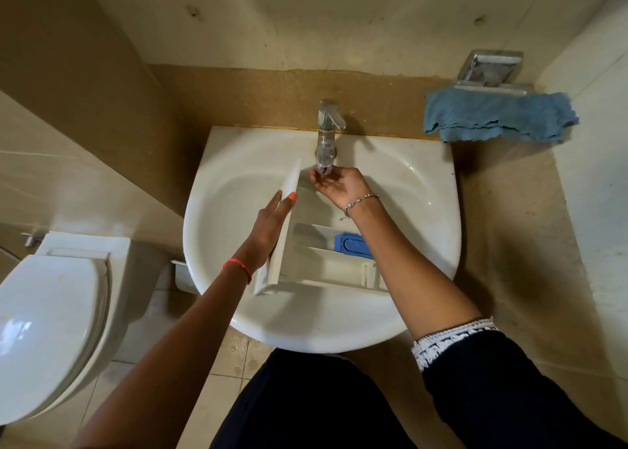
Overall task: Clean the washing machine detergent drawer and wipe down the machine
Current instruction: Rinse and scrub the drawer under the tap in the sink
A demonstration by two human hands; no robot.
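White plastic detergent drawer [326,268] lies in the bowl of the white ceramic washbasin [238,193], open compartments facing up. Its long front panel stands on the left and reaches toward the tap, and its body runs rightward beneath your right forearm. A blue plastic insert [351,244] sits in a compartment at the drawer's right end. Your left hand [272,224] grips the front panel, the thumb with its orange nail on the inner face and the fingers laid along the outer face. Your right hand [336,185] is turned palm up under the chrome mixer tap [328,132], with fingertips and thumb curled up around the nozzle end. You cannot tell whether water is running. A red thread [238,267] circles your left wrist and a silver chain bracelet [360,201] your right. To the right of the basin, a crumpled blue cloth [499,117] hangs from a chrome wall holder [489,69]. A white toilet [51,312] with its lid down stands to the left.
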